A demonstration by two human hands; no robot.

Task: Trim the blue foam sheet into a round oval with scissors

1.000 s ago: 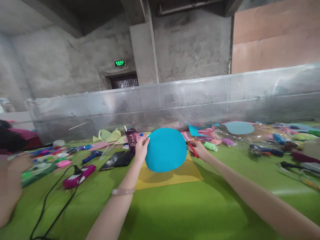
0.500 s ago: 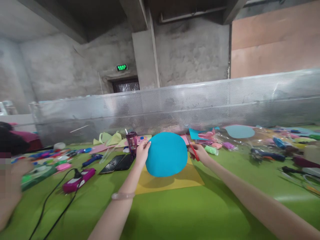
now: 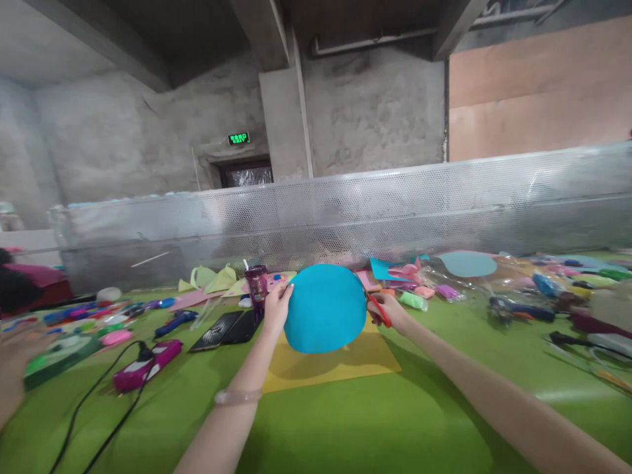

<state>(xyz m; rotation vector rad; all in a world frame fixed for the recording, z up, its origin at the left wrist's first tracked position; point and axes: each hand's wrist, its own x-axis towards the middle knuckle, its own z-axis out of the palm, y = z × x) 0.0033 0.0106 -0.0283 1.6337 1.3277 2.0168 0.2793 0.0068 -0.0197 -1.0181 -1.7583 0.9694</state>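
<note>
My left hand [image 3: 277, 308] pinches the left edge of a round blue paper piece [image 3: 323, 308] and holds it upright above a yellow sheet [image 3: 345, 362] on the green table. My right hand [image 3: 390, 309] grips red-handled scissors [image 3: 376, 306], whose blades meet the paper's right edge. A clear bracelet sits on my left wrist.
A purple cup [image 3: 257, 284] and two black phones [image 3: 230, 327] lie left of my left hand. A magenta glue gun [image 3: 145, 364] with a black cord lies further left. Another person's hand [image 3: 12, 355] shows at the left edge. Clay packs and paper scraps [image 3: 424, 289] crowd the right, below a perforated metal barrier [image 3: 395, 204].
The blue paper has turned slightly in my left hand, and the scissors have closed in on its right edge. The view has shifted a little.
</note>
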